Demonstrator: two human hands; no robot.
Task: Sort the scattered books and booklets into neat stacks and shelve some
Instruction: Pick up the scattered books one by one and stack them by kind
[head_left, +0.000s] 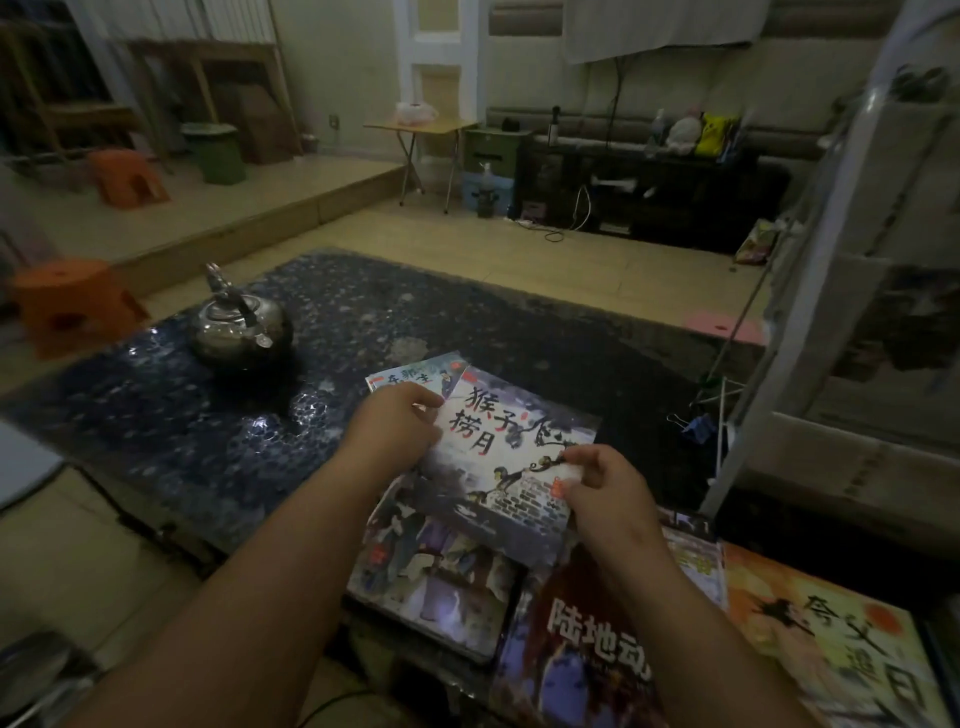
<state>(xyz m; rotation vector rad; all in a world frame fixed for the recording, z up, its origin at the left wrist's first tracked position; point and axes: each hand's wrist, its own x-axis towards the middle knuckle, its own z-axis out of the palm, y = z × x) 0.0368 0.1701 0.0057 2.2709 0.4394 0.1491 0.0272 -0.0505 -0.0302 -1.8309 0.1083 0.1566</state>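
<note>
A picture booklet with a monkey drawing and black brush characters (501, 452) is held between both hands above the dark table (156, 415). My left hand (397, 423) pinches its left edge, and my right hand (605, 480) pinches its lower right corner. Behind it a booklet with a green and red cover (408, 376) peeks out. Under it lies a dark illustrated book (436, 577). A red book with white characters (587, 644) and an orange picture book (831, 639) lie at the near right.
A steel kettle (239, 327) stands on the table's left part. Orange stools (72, 306) sit on the floor at the left. A white metal rack (810, 270) rises at the right, and a pink stool (724, 325) stands beside it.
</note>
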